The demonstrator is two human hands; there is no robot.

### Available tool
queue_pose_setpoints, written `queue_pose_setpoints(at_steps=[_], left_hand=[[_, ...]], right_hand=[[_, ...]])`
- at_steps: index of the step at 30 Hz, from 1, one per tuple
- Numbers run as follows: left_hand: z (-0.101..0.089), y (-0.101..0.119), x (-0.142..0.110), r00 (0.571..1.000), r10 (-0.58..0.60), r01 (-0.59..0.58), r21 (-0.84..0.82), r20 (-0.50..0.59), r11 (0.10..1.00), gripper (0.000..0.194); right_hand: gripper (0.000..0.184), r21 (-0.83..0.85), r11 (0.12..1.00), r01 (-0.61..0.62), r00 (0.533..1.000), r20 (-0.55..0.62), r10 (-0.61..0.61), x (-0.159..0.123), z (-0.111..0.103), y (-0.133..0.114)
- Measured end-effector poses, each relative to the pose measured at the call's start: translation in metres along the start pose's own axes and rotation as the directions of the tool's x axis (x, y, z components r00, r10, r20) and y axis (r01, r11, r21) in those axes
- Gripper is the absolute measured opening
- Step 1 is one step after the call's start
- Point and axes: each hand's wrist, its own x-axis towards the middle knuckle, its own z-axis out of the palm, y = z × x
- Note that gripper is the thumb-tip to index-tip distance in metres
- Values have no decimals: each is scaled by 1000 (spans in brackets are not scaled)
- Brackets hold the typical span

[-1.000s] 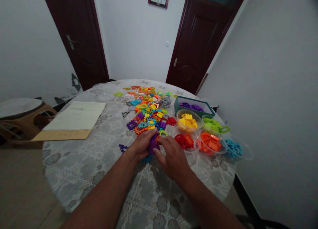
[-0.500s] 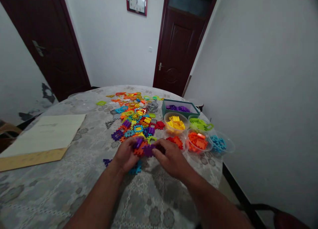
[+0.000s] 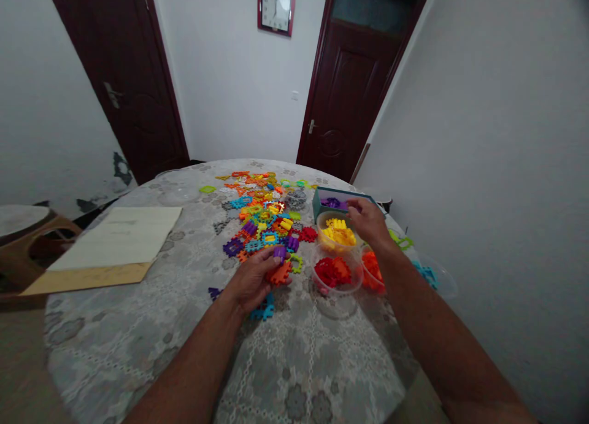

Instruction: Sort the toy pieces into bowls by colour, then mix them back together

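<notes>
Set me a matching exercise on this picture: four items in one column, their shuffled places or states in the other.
1. left hand
2. right hand
3. large yellow heap
4. clock

A. hung on the wall
B. at the dark green box
C. inside a clear bowl
D. holding a purple piece and an orange piece

Pairs: 1-D, 2-B, 3-C, 4-A

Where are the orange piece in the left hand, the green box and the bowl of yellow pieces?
Orange piece (image 3: 280,274): head view, flat face.
Green box (image 3: 319,210): head view, near wall.
Bowl of yellow pieces (image 3: 335,248): head view, near wall.
</notes>
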Motion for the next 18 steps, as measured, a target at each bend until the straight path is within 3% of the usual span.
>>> queue_pose_setpoints(at_steps=[2,5,8,10,13,18], left_hand=[[-1,-1,0,1000,-4,3,39,25,999,39],[-1,-3,-1,998,-11,6,67,67,998,48],[-3,-5,-1,992,-21,9,97,121,995,52],[-4,-7,0,991,-19,4,113,132,994,50],[-5,-9,1,992,-20,4,131,127,991,43],[-2,-6,-1,992,-58,37,183,110,982,36]], right_hand=[[31,42,996,82,987,137,-87,-31,13,-13],[30,124,976,177,914,346,-210,-81,31,-40],[31,187,963,196,855,449,-261,-114,43,-63],[30,220,955,198,844,458,-281,-125,48,-71],[28,248,955,160,867,428,-256,-130,53,-72],[27,327,944,41,869,454,-195,-121,55,-60]])
